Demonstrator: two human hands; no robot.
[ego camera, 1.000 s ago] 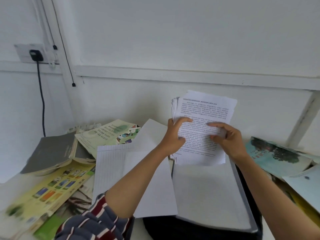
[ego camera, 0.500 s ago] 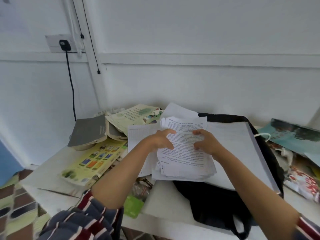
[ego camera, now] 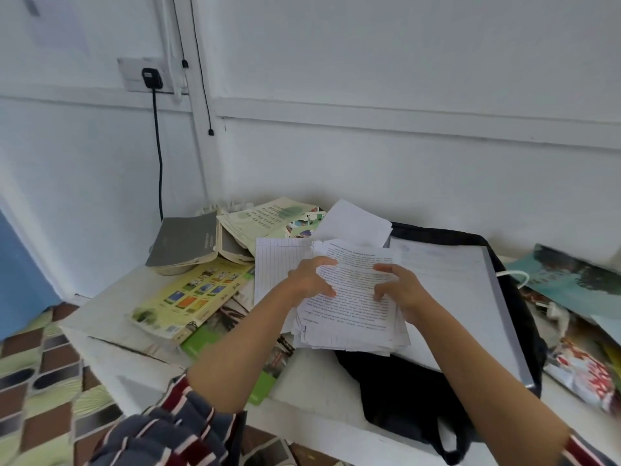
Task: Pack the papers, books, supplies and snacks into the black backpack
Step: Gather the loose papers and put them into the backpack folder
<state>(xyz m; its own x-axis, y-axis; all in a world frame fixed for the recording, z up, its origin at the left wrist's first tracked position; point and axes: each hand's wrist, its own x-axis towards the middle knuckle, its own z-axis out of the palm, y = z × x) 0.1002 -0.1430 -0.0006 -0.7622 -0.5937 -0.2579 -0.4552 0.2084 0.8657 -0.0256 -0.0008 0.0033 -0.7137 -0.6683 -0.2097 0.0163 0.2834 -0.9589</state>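
A stack of printed papers (ego camera: 353,307) lies partly on the black backpack (ego camera: 413,395) and partly on loose lined sheets (ego camera: 275,267). My left hand (ego camera: 311,279) grips the stack's left edge with curled fingers. My right hand (ego camera: 401,290) grips its right side, fingers curled onto the top page. A large grey-white folder (ego camera: 467,297) lies flat across the backpack, hiding most of it.
On the white table (ego camera: 111,334), left of the papers, lie a grey book (ego camera: 186,242), pale green booklets (ego camera: 268,216), a yellow picture book (ego camera: 188,297) and a green item (ego camera: 201,341). At right sit a teal book (ego camera: 571,280) and colourful snack packets (ego camera: 584,371). The wall stands close behind.
The paper stack came down from upright in the air to lying on the backpack and sheets. My view pulled back and shifted left, showing the table's front edge and the floor.
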